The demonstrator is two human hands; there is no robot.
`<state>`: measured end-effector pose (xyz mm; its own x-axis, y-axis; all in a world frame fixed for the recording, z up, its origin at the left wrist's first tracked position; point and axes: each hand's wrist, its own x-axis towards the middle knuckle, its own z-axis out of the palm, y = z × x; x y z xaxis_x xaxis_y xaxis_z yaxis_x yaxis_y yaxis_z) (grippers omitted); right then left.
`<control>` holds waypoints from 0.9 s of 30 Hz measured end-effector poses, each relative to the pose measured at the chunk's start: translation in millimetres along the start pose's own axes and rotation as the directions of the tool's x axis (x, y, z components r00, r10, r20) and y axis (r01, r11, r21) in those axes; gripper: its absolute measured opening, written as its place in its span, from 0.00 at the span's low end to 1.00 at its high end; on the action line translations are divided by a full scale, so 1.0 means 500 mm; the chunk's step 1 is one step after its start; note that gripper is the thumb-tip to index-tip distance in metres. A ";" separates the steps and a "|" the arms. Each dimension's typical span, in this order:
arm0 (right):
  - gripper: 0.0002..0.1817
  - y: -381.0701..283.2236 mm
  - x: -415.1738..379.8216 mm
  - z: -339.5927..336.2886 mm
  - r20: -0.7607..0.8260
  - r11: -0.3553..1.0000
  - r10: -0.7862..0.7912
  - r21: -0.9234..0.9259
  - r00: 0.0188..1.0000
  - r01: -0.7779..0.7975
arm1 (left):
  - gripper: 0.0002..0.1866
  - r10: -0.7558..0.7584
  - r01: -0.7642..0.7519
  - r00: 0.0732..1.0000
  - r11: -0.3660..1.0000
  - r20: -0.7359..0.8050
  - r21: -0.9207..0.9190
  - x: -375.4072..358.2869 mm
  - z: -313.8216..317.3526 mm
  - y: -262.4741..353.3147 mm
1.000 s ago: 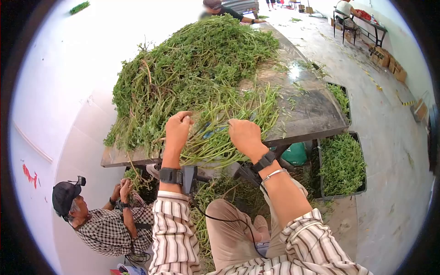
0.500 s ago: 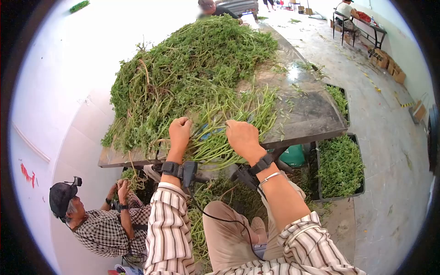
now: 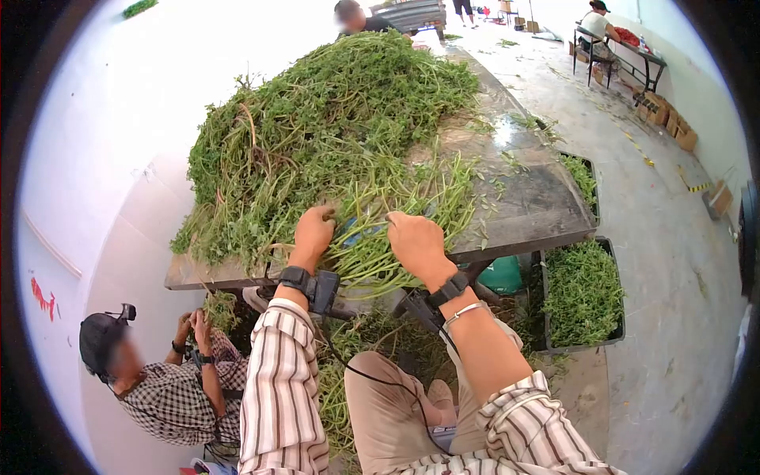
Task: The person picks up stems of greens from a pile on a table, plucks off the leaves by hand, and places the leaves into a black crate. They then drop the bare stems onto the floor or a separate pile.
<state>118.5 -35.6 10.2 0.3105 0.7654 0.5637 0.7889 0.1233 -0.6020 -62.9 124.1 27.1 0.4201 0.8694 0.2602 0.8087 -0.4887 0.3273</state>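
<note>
Evidently, the fingers of the left hand (image 3: 315, 229) and right hand (image 3: 417, 241) are curled by stems (image 3: 370, 260) overhanging the desk (image 3: 542, 194); whether any are gripped cannot be told; through tangling or overhang, some could be snapped or dropped.

Bench (image 3: 538, 198): worn, wood-like top, glossy toward two o'clock. Plant heap (image 3: 332, 119), eleven o'clock: rough and matt. Stems (image 3: 372, 260), centre: smooth, slight sheen. Crate (image 3: 586, 346), four o'clock: plastic by appearance. Bag (image 3: 500, 275), also four o'clock: smooth, apparently plastic. Bracelet (image 3: 463, 313), between four and five: polished metal. Sleeve (image 3: 281, 388), seven o'clock: matt cloth. Boxes (image 3: 681, 131), two o'clock: matt cardboard.
</note>
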 end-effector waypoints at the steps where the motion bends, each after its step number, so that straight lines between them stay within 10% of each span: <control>1: 0.09 -0.003 0.001 -0.002 0.023 1.000 0.017 -0.006 1.000 -0.017 | 0.15 0.003 -0.003 0.999 1.000 0.051 0.000 0.000 -0.004 -0.001; 5: 0.09 -0.003 0.002 -0.001 0.026 0.999 0.032 0.003 0.999 -0.033 | 0.12 0.017 -0.022 0.992 0.999 -0.121 -0.043 -0.017 -0.020 0.022; 7: 0.09 -0.003 0.003 -0.001 0.032 0.999 0.035 0.001 0.999 -0.035 | 0.12 -0.071 -0.075 0.922 0.932 -0.382 -0.354 -0.031 -0.033 0.042; 11: 0.10 -0.007 0.003 -0.007 0.063 0.997 0.069 0.021 0.996 -0.071 | 0.14 -0.212 -0.037 0.924 0.780 -0.319 -0.625 -0.065 -0.064 0.054; 20: 0.13 -0.040 0.011 -0.037 0.038 0.989 0.104 0.097 0.994 -0.107 | 0.06 -0.081 -0.226 0.874 0.805 -0.478 -0.549 -0.167 0.000 0.082; 22: 0.14 -0.068 0.020 -0.044 -0.198 0.962 -0.003 0.268 0.980 0.057 | 0.05 -0.072 -0.218 0.896 0.789 -0.438 -0.574 -0.165 0.001 0.079; 27: 0.13 -0.158 0.023 -0.064 -0.183 0.815 -0.019 0.567 0.983 0.121 | 0.09 -0.028 -0.226 0.899 0.825 -0.437 -0.518 -0.165 0.007 0.081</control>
<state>76.7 -57.0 82.2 0.3868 0.6347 0.6690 0.3799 0.5514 -0.7427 -63.6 32.9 15.7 0.1751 0.7637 0.6213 0.3591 -0.6372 0.6820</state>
